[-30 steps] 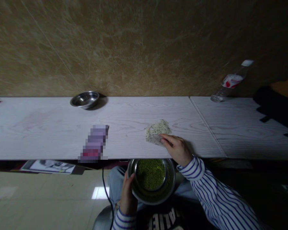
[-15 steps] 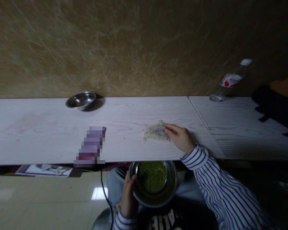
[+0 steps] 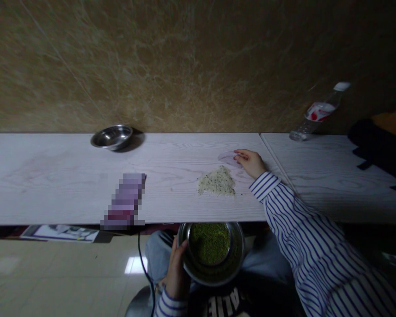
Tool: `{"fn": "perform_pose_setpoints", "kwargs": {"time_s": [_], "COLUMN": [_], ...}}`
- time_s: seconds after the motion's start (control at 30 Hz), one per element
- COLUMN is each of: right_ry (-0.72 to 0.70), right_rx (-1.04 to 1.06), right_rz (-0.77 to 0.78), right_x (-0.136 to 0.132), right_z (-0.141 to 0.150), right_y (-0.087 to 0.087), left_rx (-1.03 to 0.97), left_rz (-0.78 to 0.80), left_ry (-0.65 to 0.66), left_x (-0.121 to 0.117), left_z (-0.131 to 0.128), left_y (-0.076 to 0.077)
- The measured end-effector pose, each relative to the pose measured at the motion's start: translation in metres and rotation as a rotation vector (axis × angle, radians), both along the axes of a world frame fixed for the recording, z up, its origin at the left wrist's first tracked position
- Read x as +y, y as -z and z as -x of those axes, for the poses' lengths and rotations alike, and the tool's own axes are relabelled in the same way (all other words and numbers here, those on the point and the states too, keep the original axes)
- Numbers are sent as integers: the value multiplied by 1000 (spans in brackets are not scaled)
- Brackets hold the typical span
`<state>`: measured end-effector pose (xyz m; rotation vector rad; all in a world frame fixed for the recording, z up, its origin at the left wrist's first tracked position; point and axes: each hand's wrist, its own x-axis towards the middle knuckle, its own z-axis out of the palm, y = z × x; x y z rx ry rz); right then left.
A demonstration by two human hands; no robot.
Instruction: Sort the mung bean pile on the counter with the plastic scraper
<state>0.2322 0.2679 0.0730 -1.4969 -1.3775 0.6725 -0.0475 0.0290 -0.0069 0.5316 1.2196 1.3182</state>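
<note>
My left hand [image 3: 178,268] grips the left rim of a steel bowl [image 3: 238,255], held over my lap just below the table edge. Inside it lie green mung beans [image 3: 208,242]. My right hand [image 3: 250,162] is above the table, thumb and fingers pinching a thin, clear plastic piece [image 3: 225,157] with a rounded edge. Just below and to the left of that hand, a flat heap of white grains mixed with dark specks [image 3: 217,181], looking like rice, is spread on the tabletop.
The whitish wood-grain table [image 3: 171,202] runs along a brown wall. On it stand a small steel bowl [image 3: 112,138], a pixelated flat object [image 3: 125,200] and a plastic bottle [image 3: 318,112]. Dark cloth [image 3: 376,145] lies at the right. A black cable [image 3: 143,259] hangs down.
My right hand has moved the clear plastic piece up off the heap, to its far right side. The heap is now uncovered. My left hand stays on the bowl.
</note>
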Motion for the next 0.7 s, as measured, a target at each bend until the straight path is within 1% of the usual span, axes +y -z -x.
{"fn": "perform_pose_setpoints", "kwargs": {"time_s": [0.1,0.23,0.4,0.6,0.7], "right_ry": [-44,-127,-197,-231,-231], "right_rx": [18,44,68,91,92], "right_rz": [46,101,137,123,116], "right_x": [6,2,-10,-29,-38], "right_z": [3,8,15,21,25], "right_y": [1,-3,-7,-9,-12], "left_rx": [-84,-79,-128,-120,-101], "left_rz": [69,55,64,64,64], "left_ry": [-24,-2,-29,23,21], "left_x": [1,1,2,2,1], "left_z": [2,2,-2,-2,-3], "left_y": [6,8,6,4,0]}}
